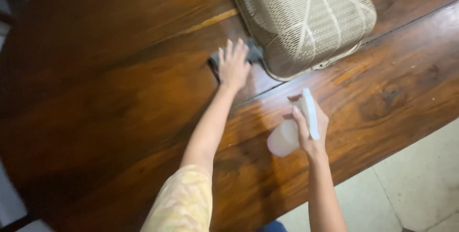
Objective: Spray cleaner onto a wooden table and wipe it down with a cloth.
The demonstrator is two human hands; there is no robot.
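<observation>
My left hand (233,64) lies flat, fingers spread, on a dark grey cloth (252,51) pressed against the brown wooden table (119,93). The cloth sticks out on both sides of the hand, right next to the corner of the beige mesh cover. My right hand (311,127) grips a white spray bottle (291,129) above the table's near edge, its nozzle head pointing up and away and its pale translucent body tilted toward me.
A beige plastic mesh food cover (306,16) stands on the far right of the table. A seam runs diagonally across the tabletop. Pale floor tiles (411,184) show at the lower right, beyond the table edge.
</observation>
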